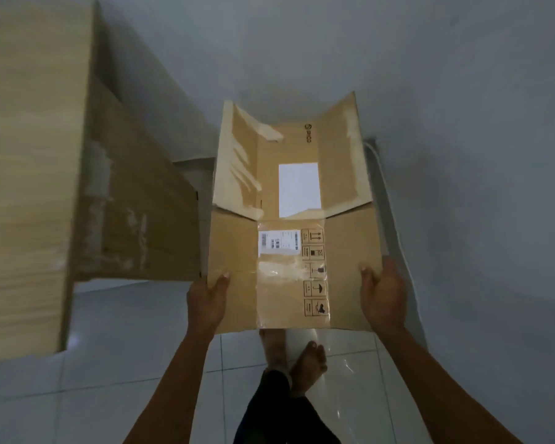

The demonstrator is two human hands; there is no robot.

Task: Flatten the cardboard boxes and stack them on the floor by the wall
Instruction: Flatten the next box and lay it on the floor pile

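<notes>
I hold a flattened brown cardboard box (289, 283) out in front of me above the floor. It carries a white shipping label, printed handling symbols and clear tape. Its far flaps stand up at an angle, with the white floor showing through the gap between them. My left hand (207, 302) grips the box's near left edge, thumb on top. My right hand (383, 294) grips the near right edge the same way. A larger flattened cardboard box (141, 219) leans at the left by the wall (302, 59).
A light wood-grain panel (26, 187) fills the left side, in front of the leaning cardboard. White tiled floor (109, 363) lies below. My bare feet (302, 363) stand under the held box. A white cable (385, 193) runs along the wall's base on the right.
</notes>
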